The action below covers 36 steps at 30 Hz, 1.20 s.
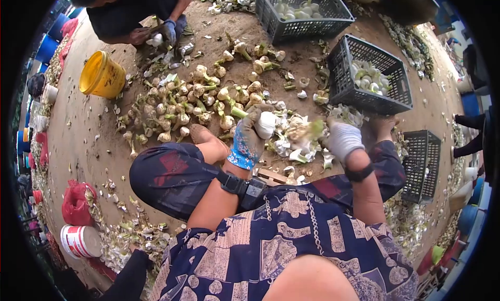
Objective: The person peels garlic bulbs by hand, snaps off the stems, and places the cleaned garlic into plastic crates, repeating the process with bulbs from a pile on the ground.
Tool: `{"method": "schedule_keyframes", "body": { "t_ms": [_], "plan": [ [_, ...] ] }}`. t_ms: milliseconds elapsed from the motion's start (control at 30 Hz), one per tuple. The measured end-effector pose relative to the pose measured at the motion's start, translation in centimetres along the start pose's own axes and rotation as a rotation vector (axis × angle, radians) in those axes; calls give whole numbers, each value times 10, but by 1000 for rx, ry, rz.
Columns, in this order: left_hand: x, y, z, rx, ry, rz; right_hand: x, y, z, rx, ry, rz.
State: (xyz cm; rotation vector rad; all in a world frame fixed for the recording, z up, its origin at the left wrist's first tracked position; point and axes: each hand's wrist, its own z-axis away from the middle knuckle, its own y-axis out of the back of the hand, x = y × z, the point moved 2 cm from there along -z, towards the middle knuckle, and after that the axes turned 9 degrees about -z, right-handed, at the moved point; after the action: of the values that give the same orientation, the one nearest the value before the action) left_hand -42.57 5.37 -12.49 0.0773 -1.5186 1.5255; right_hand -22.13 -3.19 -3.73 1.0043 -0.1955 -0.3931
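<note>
My left hand (249, 139), in a soiled glove with a blue floral cuff, is closed round a white garlic bulb (266, 125) with its green stem pointing left. To the right, my right hand (344, 139) wears a white glove; its fingers are smeared by motion, and so is a leafy green and brown piece (307, 130) just left of it. Whether the right hand holds anything is not clear. White peelings (298, 154) lie below and between the hands. A heap of untrimmed garlic (177, 104) spreads over the ground beyond my left hand.
Two black crates (337, 66) (265, 25) with peeled white bulbs stand at the upper right. Another black crate (421, 168) is at the right. A yellow bucket (102, 75) stands at the left. A co-worker with a blue glove (170, 32) handles garlic at the upper left.
</note>
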Motion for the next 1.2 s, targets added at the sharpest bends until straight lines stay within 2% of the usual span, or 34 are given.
{"method": "schedule_keyframes", "body": {
  "t_ms": [67,133,167,200,233,300,333,367,467,533,600,633,667,733,800,833,867,933,967,1000,1033,1067,1100,1167,1200],
  "plan": [
    [-5,-9,2,3,-30,-47,-17,-10,7,167,219,-306],
    [-3,-14,8,40,-188,-579,-41,-18,9,231,512,-842],
    [-10,-9,2,0,-312,-754,-57,-18,8,181,475,-796],
    [-18,0,0,-5,-305,-761,-70,-17,5,133,439,-750],
    [-17,1,-1,41,-360,-830,-72,-35,-5,263,520,-804],
    [-15,2,-3,91,-413,-898,-71,-52,-21,198,508,-740],
    [-11,1,-2,100,-516,-1140,-70,-58,-26,133,495,-673],
    [-8,0,-2,104,-620,-1383,-68,-61,-27,155,577,-524],
    [-8,-6,-1,114,-617,-1386,-75,-58,-28,219,463,-618],
    [-11,-8,-1,96,-305,-965,-72,-60,-26,217,421,-657],
    [-7,-10,3,59,40,-134,-61,-82,-45,235,482,-778],
    [-2,-13,1,94,16,56,-54,-93,-52,157,509,-465],
    [5,-12,-3,-43,42,263,-51,-95,-48,107,502,-453],
    [12,-6,-4,69,39,468,-36,-83,-17,-247,508,-768],
    [15,3,-7,45,49,420,-21,-67,8,-299,607,-953],
    [13,6,-8,8,87,373,-22,-57,15,-289,383,-943],
    [11,2,-8,-35,135,325,-24,-45,14,-215,226,-774],
    [-6,0,-10,105,226,233,-26,-40,8,360,358,-580],
    [-16,3,-10,73,264,178,-31,-33,10,430,479,-734],
    [-24,7,-8,47,303,121,-42,-18,10,639,768,-742],
    [-21,2,-5,-98,429,173,-51,-14,11,482,832,-709],
    [-23,-8,-2,140,538,101,-59,-12,11,328,895,-671],
    [-24,-9,-3,145,578,157,-66,-15,6,363,945,-566],
    [-29,-1,-8,146,609,223,-64,-14,5,370,899,-554],
    [-33,7,-11,43,580,334,-64,-15,3,371,854,-549]
  ]
}}
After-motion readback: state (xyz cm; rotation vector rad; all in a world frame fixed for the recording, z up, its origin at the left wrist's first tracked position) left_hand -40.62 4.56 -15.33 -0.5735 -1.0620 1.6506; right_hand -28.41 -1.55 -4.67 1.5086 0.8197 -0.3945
